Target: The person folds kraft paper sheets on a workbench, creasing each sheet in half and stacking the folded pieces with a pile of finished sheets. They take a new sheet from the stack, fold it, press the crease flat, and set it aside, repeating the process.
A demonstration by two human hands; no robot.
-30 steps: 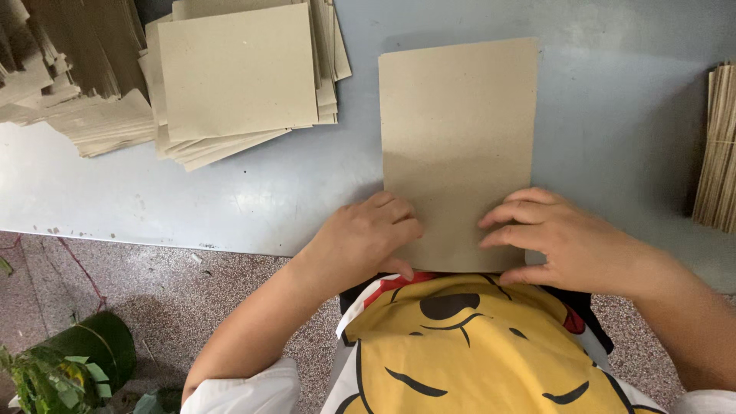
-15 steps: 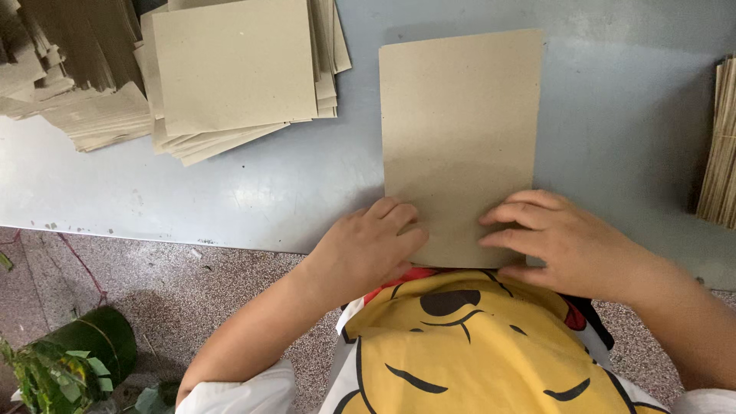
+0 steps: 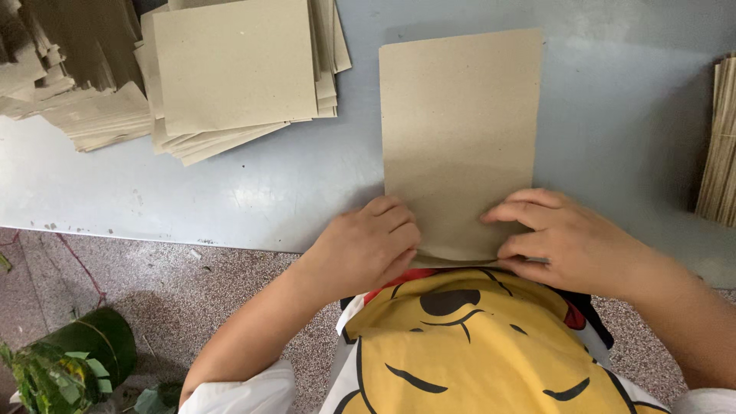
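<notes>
One card sheet (image 3: 460, 138), near edge pinched between left hand (image 3: 368, 245) and right hand (image 3: 563, 241); card stack (image 3: 238, 73) beyond left hand.

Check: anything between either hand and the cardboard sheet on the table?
Nothing visible. The left hand and right hand both rest directly on the near end of the cardboard sheet, fingers on top of it. The cardboard stack lies apart, to the left on the table.

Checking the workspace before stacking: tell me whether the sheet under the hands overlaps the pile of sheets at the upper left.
No: the cardboard sheet lies apart from the pile of sheets, with bare grey table between them.
</notes>
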